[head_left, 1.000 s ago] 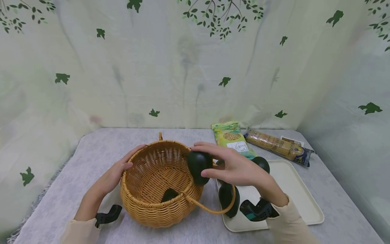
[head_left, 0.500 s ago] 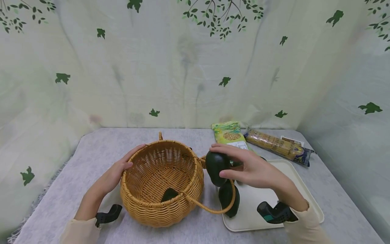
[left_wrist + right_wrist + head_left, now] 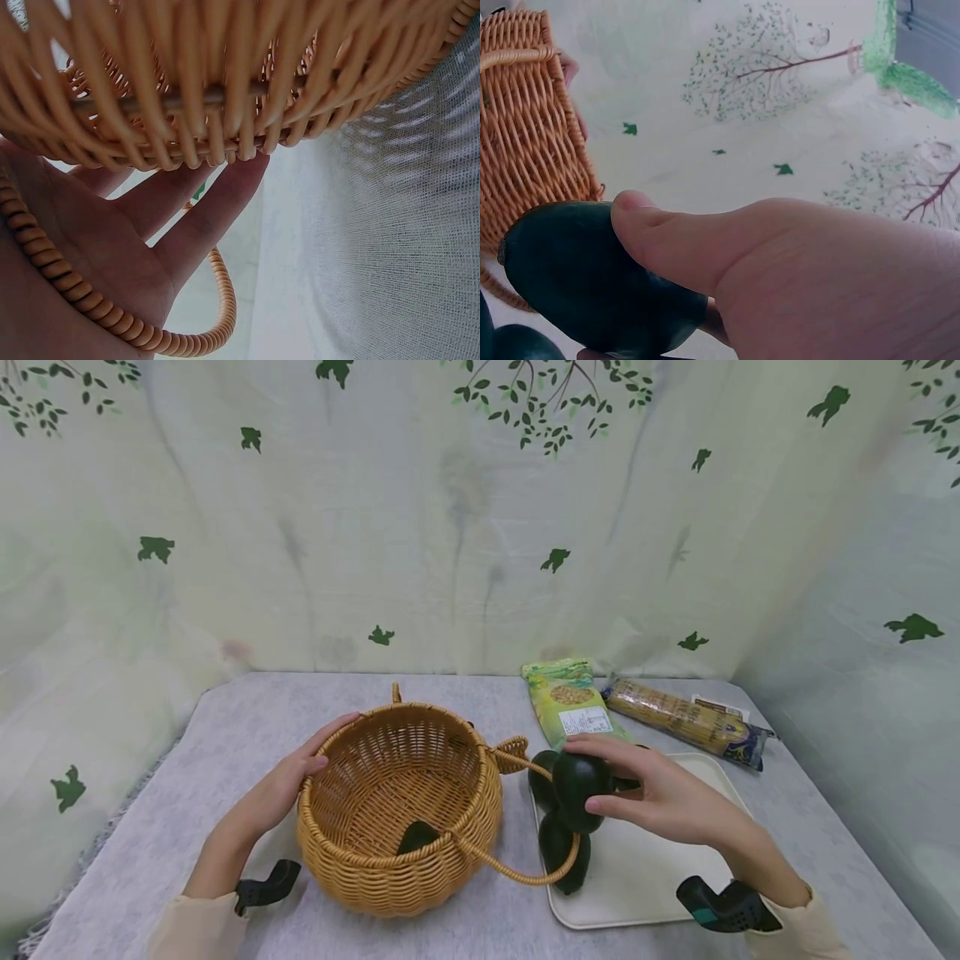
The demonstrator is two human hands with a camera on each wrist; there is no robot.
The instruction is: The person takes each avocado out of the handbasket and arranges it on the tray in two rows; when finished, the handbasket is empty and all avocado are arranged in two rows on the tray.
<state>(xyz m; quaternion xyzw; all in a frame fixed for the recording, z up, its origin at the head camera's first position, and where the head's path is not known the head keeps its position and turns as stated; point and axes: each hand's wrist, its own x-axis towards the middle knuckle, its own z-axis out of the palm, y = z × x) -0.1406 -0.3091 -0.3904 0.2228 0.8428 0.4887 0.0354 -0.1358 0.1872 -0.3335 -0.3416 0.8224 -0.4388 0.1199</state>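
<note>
A round wicker basket stands with one dark green avocado visible inside. My left hand holds its left rim, thumb over the edge. In the left wrist view, the fingers of this hand lie straight against the outer weave, and a coiled loop handle crosses the palm. My right hand grips another avocado between thumb and fingers, above the tray's left side. In the right wrist view this avocado hides the far fingers. More avocados lie beneath it.
A cream tray sits right of the basket, whose right loop handle reaches over the tray's edge. Behind are a green-yellow bag and a long clear packet of what looks like spaghetti. A printed curtain encloses the table.
My right hand has moved right with its avocado, away from the basket's right rim to above the tray. My left hand and the basket have stayed put.
</note>
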